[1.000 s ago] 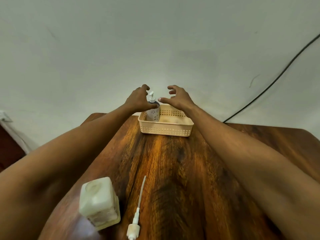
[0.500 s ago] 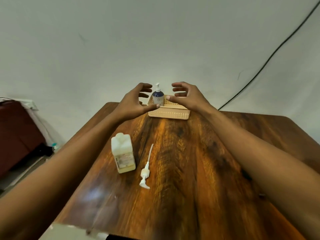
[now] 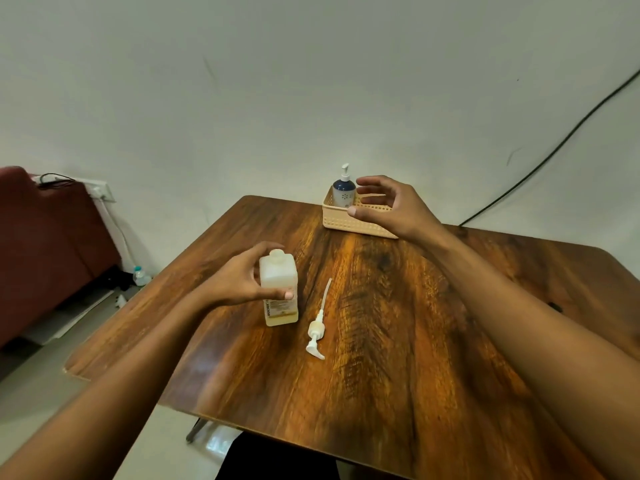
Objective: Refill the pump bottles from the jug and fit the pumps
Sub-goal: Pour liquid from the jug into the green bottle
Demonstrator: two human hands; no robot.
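Note:
A white square bottle (image 3: 279, 289) with a little yellowish liquid at its bottom stands upright on the wooden table (image 3: 398, 341), capless. My left hand (image 3: 242, 278) wraps around its upper part, thumb on the front. A loose white pump (image 3: 318, 327) with its long tube lies flat just right of the bottle. At the far edge, a blue pump bottle (image 3: 344, 192) with its pump fitted stands in the left end of a beige basket (image 3: 346, 223). My right hand (image 3: 391, 209) hovers over the basket, fingers spread, holding nothing.
A black cable (image 3: 554, 150) runs down the wall to the table's far right. A dark red sofa (image 3: 41, 244) and a small plastic bottle (image 3: 140, 274) on the floor lie to the left of the table.
My left hand has pulled back from the basket and closed around the white bottle. My right hand stays near the basket. The view has tilted back and shows more of the table.

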